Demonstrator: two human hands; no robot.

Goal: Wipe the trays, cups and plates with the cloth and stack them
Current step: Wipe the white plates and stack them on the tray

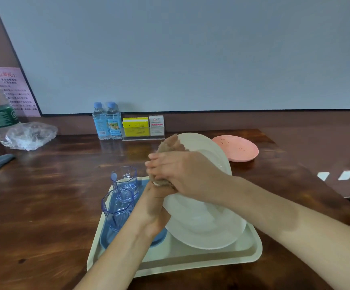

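Head view: left grip point(155, 208) curled round tilted white plate point(207, 147), right grip point(182, 170) flat on cloth point(169, 144)

Left hand point(156, 208) gripping plate point(207, 147) rim, right hand point(182, 172) pressing flat-fingered above it

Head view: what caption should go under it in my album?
Left hand holds a white plate over the tray while right hand presses the cloth on it.
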